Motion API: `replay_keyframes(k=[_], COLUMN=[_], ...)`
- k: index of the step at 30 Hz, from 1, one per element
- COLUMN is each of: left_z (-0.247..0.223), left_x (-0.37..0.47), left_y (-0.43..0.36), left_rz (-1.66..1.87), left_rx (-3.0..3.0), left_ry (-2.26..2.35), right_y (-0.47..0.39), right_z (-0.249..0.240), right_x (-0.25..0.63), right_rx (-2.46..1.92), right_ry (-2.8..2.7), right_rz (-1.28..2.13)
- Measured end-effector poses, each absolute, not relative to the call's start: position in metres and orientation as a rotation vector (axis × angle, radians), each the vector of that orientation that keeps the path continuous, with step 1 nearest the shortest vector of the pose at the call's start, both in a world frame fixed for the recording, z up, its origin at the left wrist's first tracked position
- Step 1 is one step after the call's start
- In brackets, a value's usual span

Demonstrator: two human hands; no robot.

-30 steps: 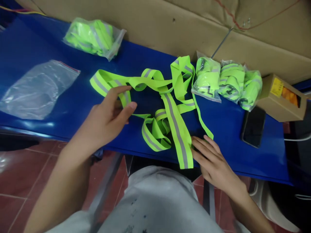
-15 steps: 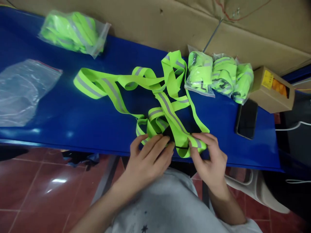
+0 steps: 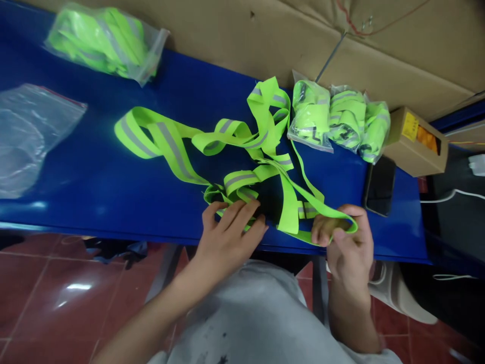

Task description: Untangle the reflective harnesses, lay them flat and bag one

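Note:
A tangle of neon green strap (image 3: 174, 146) with a grey reflective stripe lies in loops across the blue table (image 3: 98, 167). Near the table's front edge, my left hand (image 3: 235, 227) rests on the bunched part of the strap, fingers bent and slightly apart; what lies under the fingertips is partly hidden. My right hand (image 3: 346, 237) is closed on a loop of the strap at the right, with the band running around its fingers. A small dark buckle piece (image 3: 305, 210) shows on the band between the hands.
A bagged green bundle (image 3: 102, 43) lies at the back left, an empty clear bag (image 3: 34, 131) below it. Three bagged bundles (image 3: 346, 119) sit at the back right, beside a cardboard box (image 3: 417, 141) and a black phone (image 3: 380, 185). A white cable (image 3: 439, 200) runs further right.
My right hand has moved right, pulling the strap loop outward; the striped band between the hands has turned and shifted. My left hand has stayed nearly in place. The view has shifted slightly.

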State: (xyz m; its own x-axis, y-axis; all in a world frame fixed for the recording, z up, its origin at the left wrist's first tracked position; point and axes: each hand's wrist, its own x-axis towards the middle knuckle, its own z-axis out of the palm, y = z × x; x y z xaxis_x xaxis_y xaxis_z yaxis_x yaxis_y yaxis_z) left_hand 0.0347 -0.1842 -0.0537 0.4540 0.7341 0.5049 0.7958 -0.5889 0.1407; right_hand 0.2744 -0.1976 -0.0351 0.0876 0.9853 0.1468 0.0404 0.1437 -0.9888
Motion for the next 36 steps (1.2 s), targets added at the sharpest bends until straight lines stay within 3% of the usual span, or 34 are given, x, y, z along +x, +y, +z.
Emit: replay_keyframes(k=[16, 27, 32, 36], left_z=[-0.048, -0.054, -0.053, -0.055], left_x=[0.016, 0.018, 0.019, 0.02], left_y=[-0.173, -0.181, -0.181, -0.18], left_rz=[-0.786, -0.831, -0.838, -0.894], left_rx=[-2.574, -2.566, -2.562, -2.575], left_ry=[-1.236, -1.247, -1.287, -1.303], right_y=[-0.191, -0.189, -0.231, -0.262], right_z=[-0.034, -0.002, -0.002, 0.0], right_x=[0.305, 0.296, 0.256, 0.252], right_rx=[-1.538, -1.461, -1.263, -1.132], right_ry=[-1.57, -2.182, -2.022, -2.13], right_rz=[0.602, 0.542, 0.126, 0.275])
